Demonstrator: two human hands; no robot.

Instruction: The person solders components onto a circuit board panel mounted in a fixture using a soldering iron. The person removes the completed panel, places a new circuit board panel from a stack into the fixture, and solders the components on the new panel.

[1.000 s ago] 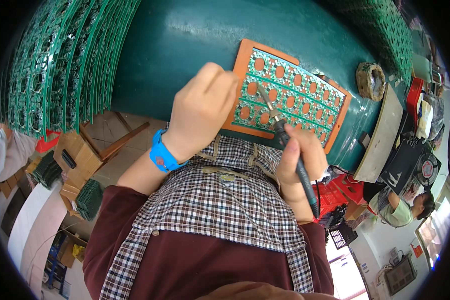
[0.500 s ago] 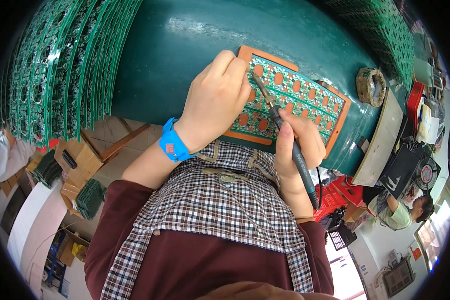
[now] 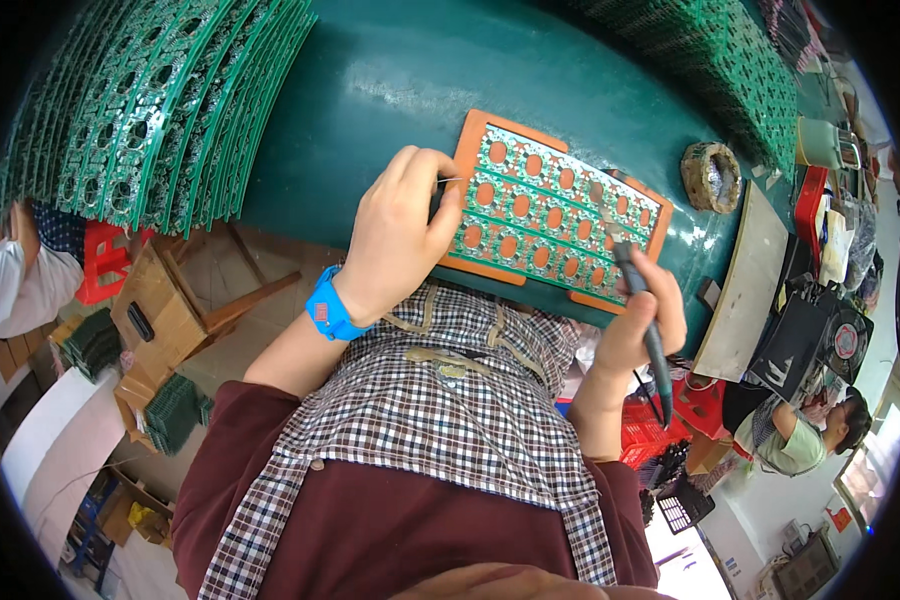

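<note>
A green circuit board panel (image 3: 542,222) with rows of oval openings sits in an orange frame (image 3: 473,136) on the table. My left hand (image 3: 395,222) is at the panel's left end, thumb and fingers pinching a thin solder wire (image 3: 452,180) that points toward the board. My right hand (image 3: 660,310) is wrapped round a dark soldering iron (image 3: 654,352) near the panel's right end. The iron's tip, blurred, is over the right part of the board; whether it touches cannot be told. A blue band (image 3: 332,305) circles my left wrist.
Stacked green circuit panels (image 3: 160,120) stand at the far left, with another stack (image 3: 705,75) at the back right. A round, worn container (image 3: 711,177) sits right of the frame, near a pale board (image 3: 750,280). A co-worker (image 3: 805,435) is off to the right.
My right hand has carried the soldering iron from the panel's left end toward its right end. My left hand has drawn back slightly left, and the solder wire now shows. The whole view has shifted slightly.
</note>
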